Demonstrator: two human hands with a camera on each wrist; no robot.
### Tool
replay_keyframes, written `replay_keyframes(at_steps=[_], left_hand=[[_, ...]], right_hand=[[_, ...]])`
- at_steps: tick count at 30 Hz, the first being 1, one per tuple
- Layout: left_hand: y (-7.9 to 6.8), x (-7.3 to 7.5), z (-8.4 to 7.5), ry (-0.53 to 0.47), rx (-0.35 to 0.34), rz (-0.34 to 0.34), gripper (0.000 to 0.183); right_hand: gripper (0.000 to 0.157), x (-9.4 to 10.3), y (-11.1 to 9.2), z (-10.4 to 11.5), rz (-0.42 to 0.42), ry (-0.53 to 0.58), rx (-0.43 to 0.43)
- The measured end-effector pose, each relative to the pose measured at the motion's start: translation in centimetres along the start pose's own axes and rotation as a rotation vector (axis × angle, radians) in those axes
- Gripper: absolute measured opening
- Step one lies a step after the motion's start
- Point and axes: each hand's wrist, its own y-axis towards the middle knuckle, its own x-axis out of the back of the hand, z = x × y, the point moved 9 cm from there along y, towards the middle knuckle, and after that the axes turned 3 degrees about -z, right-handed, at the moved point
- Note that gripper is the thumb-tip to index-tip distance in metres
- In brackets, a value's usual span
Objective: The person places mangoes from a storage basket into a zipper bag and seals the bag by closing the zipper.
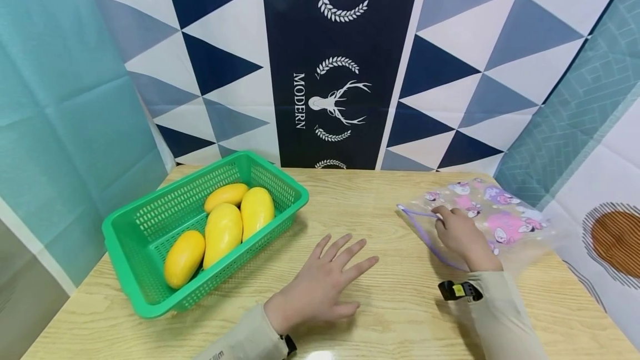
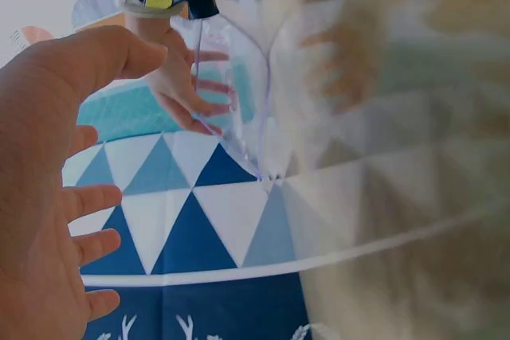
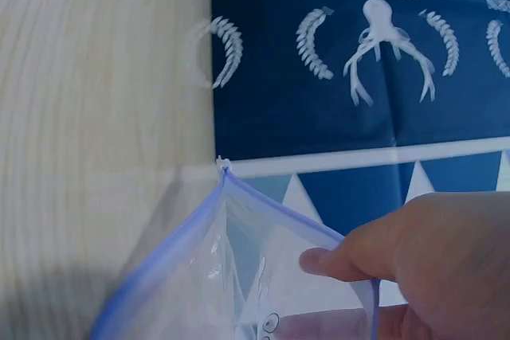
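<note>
A clear zip bag (image 1: 510, 228) with pink and purple cartoon prints and a purple zip edge lies at the right of the table. My right hand (image 1: 462, 236) grips its edge, and in the right wrist view the thumb (image 3: 319, 260) lies over one side of the bag's mouth (image 3: 171, 244), with fingers behind the clear film. The mouth stands apart there. Over the middle of the table my left hand (image 1: 320, 288) is spread and holds nothing. To its left stands a green plastic basket (image 1: 150, 310) with several yellow mangoes (image 1: 223, 232) in it.
The wooden table (image 1: 350, 204) ends at a patterned cloth (image 1: 330, 71) hung behind it. A teal cloth (image 1: 65, 99) hangs at the left, and a white cloth with a brown circle (image 1: 617, 243) is at the right.
</note>
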Motion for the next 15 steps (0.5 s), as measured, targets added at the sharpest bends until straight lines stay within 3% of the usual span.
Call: replay_keyframes(at_steps=[8, 15], left_hand=[[-0.1, 2.2, 2.0, -0.001, 0.036, -0.141, 0.080], [-0.2, 3.3, 2.8, 0.011, 0.016, -0.246, 0.082]], right_hand=[[0.036, 1.9, -0.4, 4.0, -0.051, 0.164, 0.049], [0.036, 2.9, -1.4, 7.2, -0.041, 0.320, 0.069]])
